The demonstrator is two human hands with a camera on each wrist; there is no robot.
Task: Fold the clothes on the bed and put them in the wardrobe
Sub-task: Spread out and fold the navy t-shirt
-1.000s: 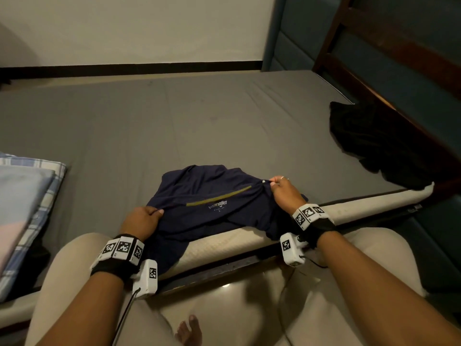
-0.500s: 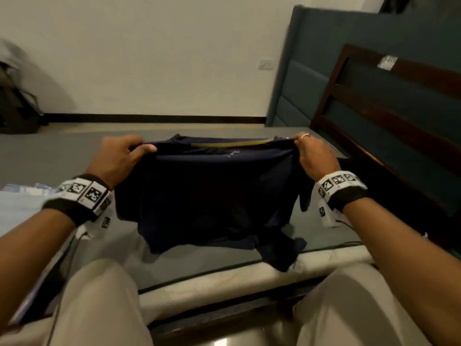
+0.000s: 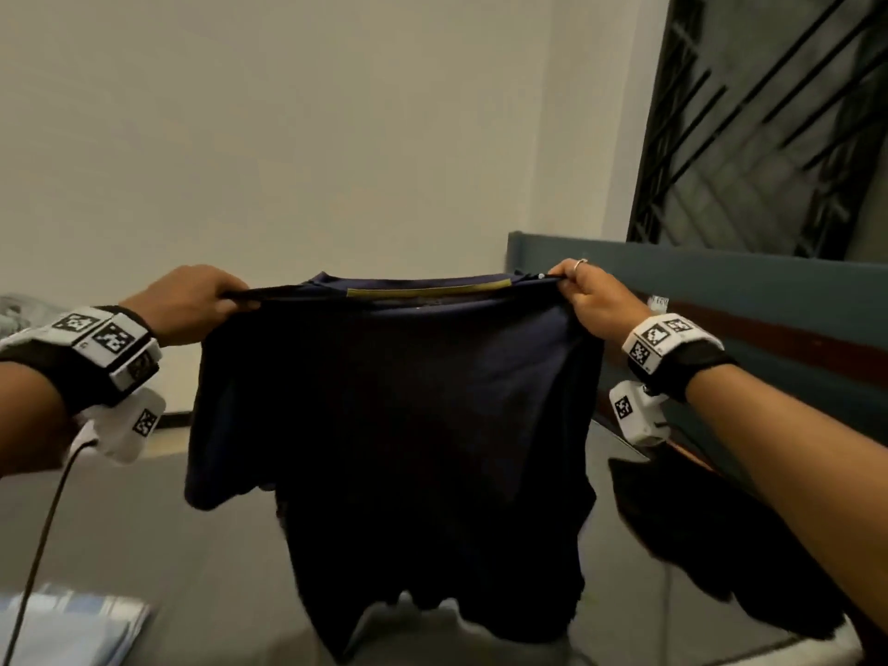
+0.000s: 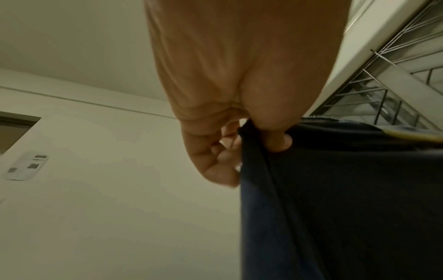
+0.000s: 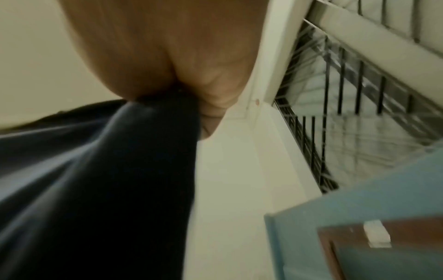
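Head view: grey bed (image 3: 144, 545) across the bottom, cream wall (image 3: 336, 113) behind, barred window (image 3: 769, 113) upper right above a teal headboard (image 3: 721, 281). Beside the navy T-shirt (image 3: 408, 425), on its right, a black garment (image 3: 711, 545) heaped on the mattress; lower left of the shirt, a pale blue folded cloth (image 3: 72, 632), and a cable (image 3: 38, 545) hanging from the left wrist rig. Shirt held up and spread, hem hanging over the bed, blocking the middle of the mattress from sight. Left hand (image 3: 187, 300) pinching the shirt's left shoulder, right hand (image 3: 600, 305) pinching the right shoulder, ring on one finger, olive neck tape (image 3: 427, 291) stretched between the two. Left wrist view: cream wall (image 4: 107, 189) and ceiling, window bars (image 4: 383, 85) to the upper right of the shirt (image 4: 347, 208); left hand (image 4: 239, 85) closed, thumb and curled fingers (image 4: 215, 161) clamped on the fabric edge. Right wrist view, blurred: wall corner (image 5: 239, 170), window bars (image 5: 359, 94), headboard (image 5: 359, 217) to the right of the shirt (image 5: 107, 189); right hand (image 5: 167, 56) closed tight on a bunched fold of the navy cloth.
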